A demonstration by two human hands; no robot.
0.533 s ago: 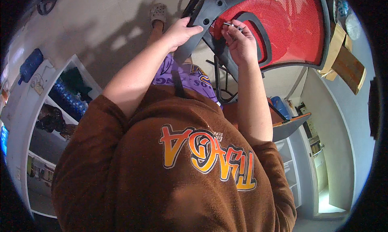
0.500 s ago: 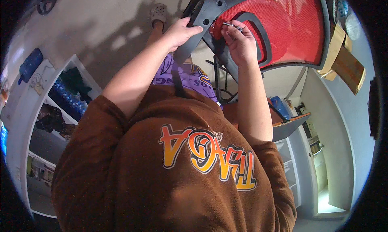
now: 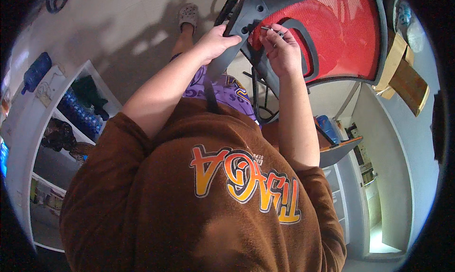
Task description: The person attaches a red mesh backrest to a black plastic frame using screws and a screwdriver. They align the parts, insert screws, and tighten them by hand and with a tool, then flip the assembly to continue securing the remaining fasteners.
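Note:
My left hand (image 3: 215,44) grips the edge of a black plastic chair bracket (image 3: 250,17), with the thumb lying on its face. Two round holes show in that bracket. It joins the black frame of a chair backrest with red mesh (image 3: 339,33), which lies tilted at the upper right. In my right hand (image 3: 283,49), fingers pinched, are small metal bolts (image 3: 266,28); how many is hidden by the fingers. One bolt's shank points left toward the nearer hole, apart from it. A black loop-shaped support (image 3: 310,49) curves across the mesh behind this hand.
White shelves (image 3: 90,66) with wrapped bundles stand at the left, beside a blue water jug (image 3: 38,72). An opened cardboard box (image 3: 410,85) sits at the right. A dark-topped table (image 3: 339,150) is beyond my right elbow. A person's foot in a clog (image 3: 188,16) rests on the floor.
The view has shifted slightly, and the bracket with my left hand sits a little lower and farther right in it. Both hands keep their hold.

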